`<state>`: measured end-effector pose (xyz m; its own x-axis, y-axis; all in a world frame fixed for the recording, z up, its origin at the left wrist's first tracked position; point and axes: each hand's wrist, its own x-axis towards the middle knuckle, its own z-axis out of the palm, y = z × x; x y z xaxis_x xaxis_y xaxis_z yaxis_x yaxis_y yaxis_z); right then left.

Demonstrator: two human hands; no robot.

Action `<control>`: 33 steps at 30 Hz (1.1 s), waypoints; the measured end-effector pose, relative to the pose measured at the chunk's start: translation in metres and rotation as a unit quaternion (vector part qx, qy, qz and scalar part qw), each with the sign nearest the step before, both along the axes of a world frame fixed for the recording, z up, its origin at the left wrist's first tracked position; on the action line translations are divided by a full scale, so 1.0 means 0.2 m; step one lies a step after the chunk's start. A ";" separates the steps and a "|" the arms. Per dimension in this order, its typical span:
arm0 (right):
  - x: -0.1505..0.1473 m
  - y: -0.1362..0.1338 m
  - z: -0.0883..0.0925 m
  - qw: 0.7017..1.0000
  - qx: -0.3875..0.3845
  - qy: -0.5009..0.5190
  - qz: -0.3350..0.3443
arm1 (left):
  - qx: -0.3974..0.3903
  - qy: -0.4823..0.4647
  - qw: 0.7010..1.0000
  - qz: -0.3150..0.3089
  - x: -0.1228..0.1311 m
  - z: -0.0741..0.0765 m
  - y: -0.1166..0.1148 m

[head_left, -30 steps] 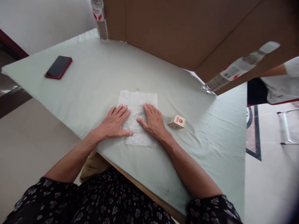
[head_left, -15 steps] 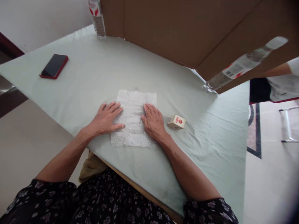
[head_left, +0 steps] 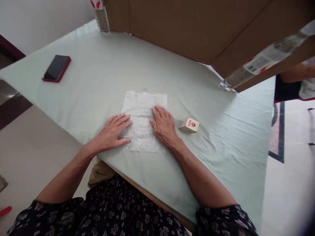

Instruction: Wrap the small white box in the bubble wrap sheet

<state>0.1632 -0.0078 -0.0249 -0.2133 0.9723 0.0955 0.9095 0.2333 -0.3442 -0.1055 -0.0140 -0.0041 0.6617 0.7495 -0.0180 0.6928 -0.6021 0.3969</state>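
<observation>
A sheet of bubble wrap (head_left: 141, 127) lies flat on the pale green tablecloth in front of me. My left hand (head_left: 114, 132) rests on its left edge, fingers spread and holding nothing. On the right edge lies my right hand (head_left: 163, 126), palm down, with its fingers stretched out. A small cream box (head_left: 189, 125) with a red label sits just to the right of my right hand, not touching it.
A phone (head_left: 56, 68) with a red case lies at the far left of the table (head_left: 103, 65). Tall brown cardboard (head_left: 167, 29) stands at the back, a plastic bottle (head_left: 102, 19) at its left and another bottle (head_left: 265, 62) at its right. Part of a person (head_left: 295, 82) shows at the right.
My left hand has slid slightly down along the bubble wrap's left edge. My right hand stays on the right edge. The camera view has shifted a little.
</observation>
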 end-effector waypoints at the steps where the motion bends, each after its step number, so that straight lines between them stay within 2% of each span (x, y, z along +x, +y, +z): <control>1: 0.00 0.00 0.00 1.000 -0.002 0.000 0.001 | 0.003 -0.010 1.000 0.003 -0.01 0.00 0.00; 3: 0.00 0.00 0.01 1.000 -0.002 -0.001 0.001 | 0.020 -0.045 0.998 0.024 0.01 0.01 -0.02; 7: 0.00 0.00 0.00 1.000 0.007 0.004 -0.003 | 0.072 -0.131 0.986 0.075 0.14 0.01 -0.05; 10: 0.01 0.00 -0.01 1.000 0.010 0.013 -0.008 | 0.044 -0.093 0.992 0.075 0.21 -0.02 -0.06; 13: 0.02 -0.01 0.00 0.999 0.025 0.034 0.002 | 0.022 -0.059 0.996 0.069 0.22 -0.05 -0.06; 16: 0.04 -0.04 0.07 0.997 0.048 0.050 0.033 | 0.024 -0.069 0.995 0.065 0.19 -0.07 -0.06; 19: 0.14 -0.08 0.18 0.993 0.079 0.072 0.054 | 0.035 -0.102 0.992 0.067 0.18 -0.08 -0.06; 21: 0.26 -0.11 0.24 0.992 0.087 0.086 0.038 | 0.048 -0.140 0.986 0.080 0.18 -0.09 -0.06; 23: 0.40 -0.15 0.27 0.993 0.075 0.088 0.000 | 0.064 -0.176 0.977 0.097 0.18 -0.10 -0.06; 25: 0.52 -0.19 0.24 0.995 0.046 0.079 -0.032 | 0.077 -0.197 0.971 0.112 0.18 -0.11 -0.06; 28: 0.64 -0.24 0.16 0.994 0.015 0.083 -0.076 | 0.075 -0.195 0.970 0.122 0.18 -0.11 -0.06; 31: 0.65 -0.28 0.11 0.987 0.021 0.106 -0.116 | 0.067 -0.172 0.975 0.124 0.20 -0.11 -0.06; 33: 0.61 -0.28 0.12 0.985 0.030 0.124 -0.120 | 0.062 -0.159 0.978 0.124 0.20 -0.10 -0.06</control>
